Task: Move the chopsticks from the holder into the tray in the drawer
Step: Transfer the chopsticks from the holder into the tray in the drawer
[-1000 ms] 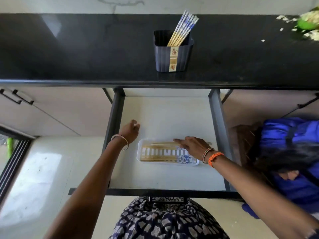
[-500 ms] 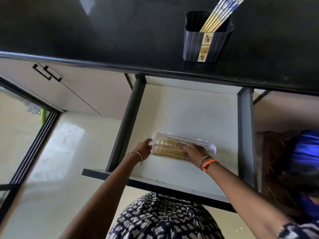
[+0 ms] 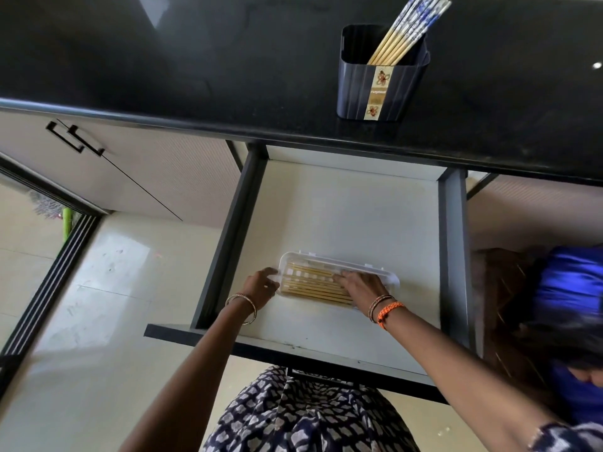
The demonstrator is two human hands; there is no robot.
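The drawer point(image 3: 342, 216) stood pulled out below the black bench point(image 3: 195, 76), its pale floor bare except for a white slotted tray point(image 3: 386, 278) lying crosswise near the middle. A batch of chopsticks point(image 3: 313, 287) already lay flat in the tray, side by side along its length, their wooden shafts showing pale yellow against the white slots. The left hand point(image 3: 261, 285) was at the tray's left end, its fingers point(image 3: 272, 275) curled against the rim there and touching it; whether they gripped the rim or only steadied it could not be told. The right hand point(image 3: 360, 287) lay palm down over the right part of the tray, its fingers point(image 3: 346, 277) spread flat and released on top of the chopsticks, closed around nothing. Bangles sat on both wrists, and an orange cord point(image 3: 390, 311) circled the right one. Up on the bench, well apart from the drawer, the dark ribbed holder point(image 3: 381, 89) stood upright with a second bunch of chopsticks point(image 3: 409, 27) leaning out of it to the right, their blue-and-white patterned ends uppermost. A patterned garment point(image 3: 303, 415) showed at the bottom edge, in front of the drawer.
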